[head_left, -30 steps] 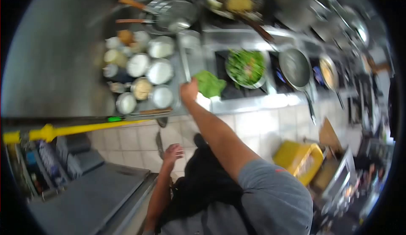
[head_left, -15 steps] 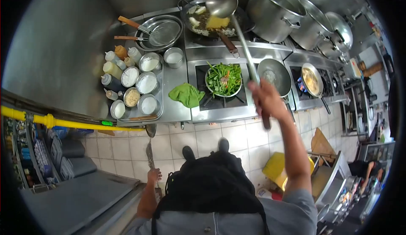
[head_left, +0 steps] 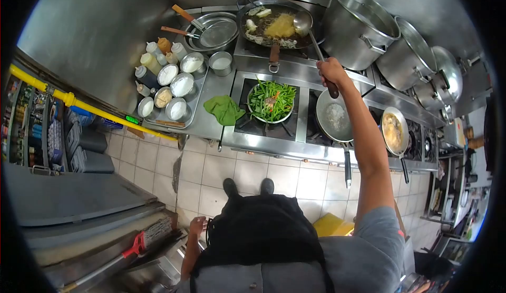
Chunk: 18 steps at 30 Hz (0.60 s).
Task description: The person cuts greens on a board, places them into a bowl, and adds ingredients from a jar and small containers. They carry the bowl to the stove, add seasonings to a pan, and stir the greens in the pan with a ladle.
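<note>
My right hand (head_left: pixel 332 72) is wrapped round the wooden handle of a long metal ladle (head_left: pixel 303 24). The ladle's bowl rests in the oil of a wide wok (head_left: pixel 275 46) at the back of the stove, beside a golden piece of food (head_left: pixel 280 26). Pale pieces lie at the wok's left side. My left hand (head_left: pixel 198 225) hangs low beside my black apron; its fingers are partly hidden, and nothing can be made out in it. A pan of green vegetables (head_left: pixel 272 101) sits on the front burner, left of an almost empty pan (head_left: pixel 334 117).
Tall steel pots (head_left: pixel 352 42) stand right of the wok. A pan of browned food (head_left: pixel 393 132) is farther right. To the left are a green cloth (head_left: pixel 225 110), a tray (head_left: pixel 196 111) with bowls and bottles, and stacked pans (head_left: pixel 218 31). A broom (head_left: pixel 138 244) leans at lower left.
The ladle's bowl has come down from above the wok into it. My right hand has moved up and toward the wok. The whole view has shifted.
</note>
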{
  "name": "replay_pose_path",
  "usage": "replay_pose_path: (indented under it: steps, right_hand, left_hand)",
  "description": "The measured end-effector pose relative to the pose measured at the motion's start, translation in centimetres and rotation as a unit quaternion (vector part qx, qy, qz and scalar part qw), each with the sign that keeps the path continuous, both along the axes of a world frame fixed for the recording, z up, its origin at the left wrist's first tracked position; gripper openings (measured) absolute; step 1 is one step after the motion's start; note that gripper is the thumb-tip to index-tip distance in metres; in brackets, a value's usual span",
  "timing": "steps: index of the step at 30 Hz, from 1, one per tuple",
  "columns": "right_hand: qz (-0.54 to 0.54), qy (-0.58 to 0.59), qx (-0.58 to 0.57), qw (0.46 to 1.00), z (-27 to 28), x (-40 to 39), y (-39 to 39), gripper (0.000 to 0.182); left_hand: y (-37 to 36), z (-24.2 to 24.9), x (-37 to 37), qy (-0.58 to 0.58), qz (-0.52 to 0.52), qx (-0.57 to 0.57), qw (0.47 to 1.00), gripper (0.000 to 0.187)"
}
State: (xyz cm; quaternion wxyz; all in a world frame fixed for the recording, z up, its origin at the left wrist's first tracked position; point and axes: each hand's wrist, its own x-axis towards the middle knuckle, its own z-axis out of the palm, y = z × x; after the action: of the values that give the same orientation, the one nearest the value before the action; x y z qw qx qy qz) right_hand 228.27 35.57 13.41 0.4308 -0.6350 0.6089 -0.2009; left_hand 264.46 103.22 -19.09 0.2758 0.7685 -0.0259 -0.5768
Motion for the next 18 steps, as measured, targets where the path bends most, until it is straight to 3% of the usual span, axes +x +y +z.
replay_pose_path:
  steps: [2,3,4,5,7,8,11,12,13,15,16,17,18]
  right_hand:
    - [-0.009,-0.152,0.078,0.985,-0.1,-0.7,0.3,0.024]
    - [-0.007,-0.152,0.079,0.985,0.0,-1.0,0.3,0.024]
    - [-0.031,-0.237,0.129,0.962,0.1,-1.2,0.1,0.021]
    - [-0.056,-0.320,0.179,0.929,0.1,-1.4,0.2,0.019]
    - [-0.058,-0.332,0.190,0.922,0.6,-1.5,0.7,0.018]
    - [-0.055,-0.357,0.204,0.910,0.6,-1.8,0.7,0.018]
    - [-0.061,-0.412,0.225,0.881,1.2,-1.9,1.7,0.017]
    - [-0.067,-0.438,0.232,0.866,1.3,-1.8,2.2,0.017]
    - [-0.068,-0.439,0.228,0.867,1.6,-1.8,2.5,0.017]
    - [-0.043,-0.527,0.280,0.801,2.0,-2.0,3.5,0.017]
    - [-0.050,-0.529,0.276,0.801,2.3,-2.2,4.1,0.017]
    - [-0.038,-0.583,0.290,0.758,2.3,-2.7,4.9,0.017]
    - [-0.032,-0.633,0.301,0.712,2.4,-3.5,6.2,0.018]
  left_hand:
    - [2.5,-0.4,-0.9,0.013,0.039,0.000,0.999,0.028]
    - [3.2,-0.2,-1.3,0.030,0.075,0.000,0.997,0.022]
    - [4.1,0.5,-0.5,0.116,0.047,-0.031,0.992,0.016]
    - [5.0,0.8,-0.8,0.115,0.049,-0.029,0.992,0.016]
    - [5.6,1.7,-0.8,0.126,0.106,-0.089,0.982,0.021]
    - [3.4,4.7,-1.8,0.052,0.153,0.005,0.987,0.021]
    - [3.0,5.9,-0.6,0.004,0.155,-0.003,0.988,0.021]
    - [3.7,4.9,0.7,0.037,0.160,-0.038,0.986,0.019]
    - [3.6,4.5,1.9,0.037,0.157,-0.042,0.986,0.019]
    - [3.4,4.1,3.6,0.072,0.103,-0.105,0.986,0.009]
    - [2.3,4.4,3.0,-0.086,0.054,-0.022,0.995,0.013]
    - [2.2,3.5,4.3,-0.083,0.043,-0.018,0.995,0.013]
    - [2.0,2.3,5.8,-0.034,0.013,-0.037,0.999,0.026]
